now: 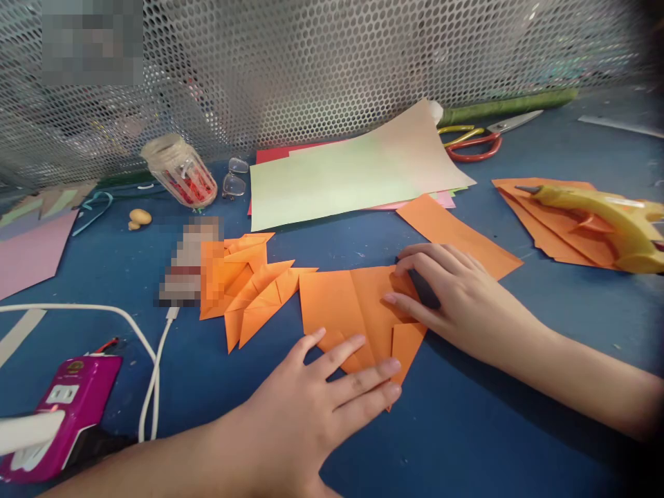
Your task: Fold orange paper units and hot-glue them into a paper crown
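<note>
Orange sheet (337,304) is lying flat at ctr of frame, btwn my two hands & under the fingers of both. My L hand (321,394), lower ctr, is resting palm down w/ fingers spread, tips pressing on the sheet's lower part; it's gripping nothing. My R hand (451,287), right of ctr, is curling over the sheet's upper-right edge, thumb lying on the paper; can't tell if it's pinching or just pressing. Smth dark is showing under that hand, too hidden to ID.

Sheet's looking smooth & matte, w/ a crease running down its middle, a folded flap at lower right & a tapering bottom. Just left of it, folded orange pieces (264,290) are sitting in sharp, pointed, layered shapes. Flat orange strip (459,238) is lying slantwise beyond my R hand.

Far right, a yellow glue gun (606,211), hard & glossy, is lying on an orange paper stack (521,207). Upper ctr, a pale green sheet (353,176) is curving up at its right corner; scissors (474,149) w/ red & yellow handles are lying beside it. Upper left, a clear jar (179,173) is holding red bits. Perforated metal mesh (332,69) is standing behind the blue tabletop (492,443).
</note>
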Demonstrator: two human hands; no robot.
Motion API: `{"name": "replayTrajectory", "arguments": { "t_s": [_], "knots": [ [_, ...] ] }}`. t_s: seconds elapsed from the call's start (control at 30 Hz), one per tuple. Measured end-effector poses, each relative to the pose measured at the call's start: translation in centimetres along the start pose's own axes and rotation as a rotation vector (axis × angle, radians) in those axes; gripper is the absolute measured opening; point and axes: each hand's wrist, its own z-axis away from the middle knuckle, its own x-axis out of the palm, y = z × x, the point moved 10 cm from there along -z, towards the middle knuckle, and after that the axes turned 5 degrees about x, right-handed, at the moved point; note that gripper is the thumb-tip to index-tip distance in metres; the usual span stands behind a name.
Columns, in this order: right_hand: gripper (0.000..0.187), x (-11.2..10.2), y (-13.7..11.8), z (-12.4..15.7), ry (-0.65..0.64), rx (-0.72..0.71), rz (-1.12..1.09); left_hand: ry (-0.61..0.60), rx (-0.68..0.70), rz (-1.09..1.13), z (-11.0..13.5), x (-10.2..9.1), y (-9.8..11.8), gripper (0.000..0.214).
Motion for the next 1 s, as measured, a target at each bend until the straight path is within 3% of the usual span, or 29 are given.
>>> {"name": "replayTrajectory", "arguments": {
  "t_s": [0.13,0.33,0.53,0.7,0.8,0.87,1.0],
  "knots": [
    [0.026,-0.3,-0.9,0.2,-0.003,-0.002,-0.060,-0.059,0.065,-0.014,-0.1,0.5,1.1,0.078],
    [0.039,-0.8,-2.7,0.7,0.085,-0.119,0.110,-0.051,0.090,-0.004,-0.6,-0.7,1.6,0.070],
    [0.038,-1.5,-4.0,0.9,0.124,-0.177,0.187,-0.071,0.129,-0.081,-0.8,0.0,2.4,0.073],
    [0.050,-1.6,-5.1,1.5,0.083,-0.148,0.173,0.049,0.145,-0.187,-1.5,-1.1,3.5,0.068],
    [0.051,-1.2,-4.7,1.9,0.051,-0.089,0.175,0.137,0.160,-0.191,-2.8,-2.6,3.8,0.039],
    [0.054,-0.6,-3.9,2.2,0.034,-0.051,0.190,0.213,0.151,-0.113,-3.8,-3.4,3.4,0.025],
    [0.063,0.1,-2.2,2.9,0.012,-0.010,0.102,0.278,0.075,-0.078,-5.3,-3.4,2.1,0.022]
  ]
}}
